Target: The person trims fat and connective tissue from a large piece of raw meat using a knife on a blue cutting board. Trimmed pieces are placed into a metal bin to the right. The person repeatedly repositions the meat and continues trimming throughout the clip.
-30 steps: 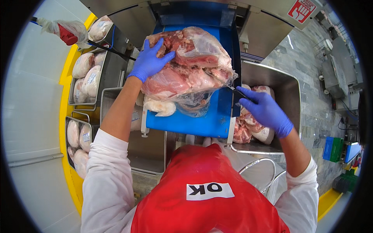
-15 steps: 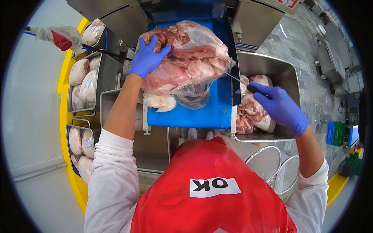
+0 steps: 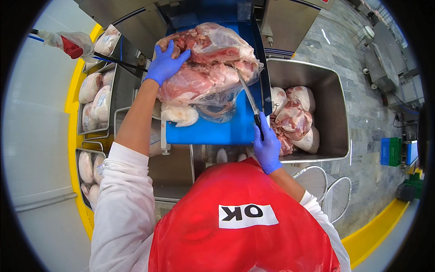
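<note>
- One large piece of raw meat [image 3: 204, 68], red and pale pink, lies on a blue surface [image 3: 210, 135] in the upper middle of the frame.
- Clear plastic film [image 3: 220, 112] hangs crumpled from the meat's lower right edge and spreads over the blue.
- The left hand [image 3: 164, 67], gloved in blue, rests on the meat's left side, upper left of centre, its fingers spread apart over the flesh.
- The right hand [image 3: 267, 148], also gloved in blue, is right of centre and below the meat, its fingers wrapped around the black handle of a knife [image 3: 248, 95].
- The blade slants up and to the left, its tip meeting the right part of the meat; how deep it goes, I cannot tell.
- A pale lump [image 3: 180, 115] sits just under the meat's lower left edge, on the same surface.
- At right, a deep metal bin [image 3: 327, 106] holds several meat pieces [image 3: 293, 121] heaped towards its left side.
- Metal trolleys [image 3: 120, 97] stand in the left of the frame, carrying pale rounded packs [image 3: 100, 105].
- A red apron [image 3: 208, 245] with a white label [image 3: 248, 216] fills the lower middle.
</note>
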A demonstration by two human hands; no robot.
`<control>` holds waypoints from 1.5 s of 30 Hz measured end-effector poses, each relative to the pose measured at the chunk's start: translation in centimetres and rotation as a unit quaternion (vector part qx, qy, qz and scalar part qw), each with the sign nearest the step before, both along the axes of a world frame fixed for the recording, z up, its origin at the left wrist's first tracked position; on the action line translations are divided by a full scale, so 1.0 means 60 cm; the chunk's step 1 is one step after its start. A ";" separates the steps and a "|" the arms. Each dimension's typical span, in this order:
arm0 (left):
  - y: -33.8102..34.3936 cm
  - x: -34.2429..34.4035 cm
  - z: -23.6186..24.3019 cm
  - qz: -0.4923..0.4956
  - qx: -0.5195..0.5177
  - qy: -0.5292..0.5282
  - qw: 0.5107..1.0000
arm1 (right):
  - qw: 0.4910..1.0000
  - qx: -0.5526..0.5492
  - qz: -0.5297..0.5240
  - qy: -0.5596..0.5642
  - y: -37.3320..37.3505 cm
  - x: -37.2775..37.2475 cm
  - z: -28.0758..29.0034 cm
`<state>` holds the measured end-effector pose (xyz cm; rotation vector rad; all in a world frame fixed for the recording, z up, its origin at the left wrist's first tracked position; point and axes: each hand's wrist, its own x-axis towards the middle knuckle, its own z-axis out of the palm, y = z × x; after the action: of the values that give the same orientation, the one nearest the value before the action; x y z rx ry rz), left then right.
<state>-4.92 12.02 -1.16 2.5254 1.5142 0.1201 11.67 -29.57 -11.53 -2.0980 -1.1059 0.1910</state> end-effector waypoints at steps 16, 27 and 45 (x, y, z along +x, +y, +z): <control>-0.022 0.004 0.018 0.028 -0.022 -0.040 0.999 | 0.972 0.024 0.144 0.184 -0.042 0.126 0.124; -0.033 0.008 0.024 0.031 -0.016 -0.044 0.998 | 0.891 -0.362 0.218 0.165 0.120 0.266 0.434; 0.009 0.001 -0.015 0.024 0.001 -0.009 1.000 | 0.966 0.198 0.025 0.164 0.032 -0.075 -0.027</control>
<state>-4.87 12.58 -2.03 2.4835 1.5696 0.1508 7.16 -27.62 -13.13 -1.6148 -0.9089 0.3030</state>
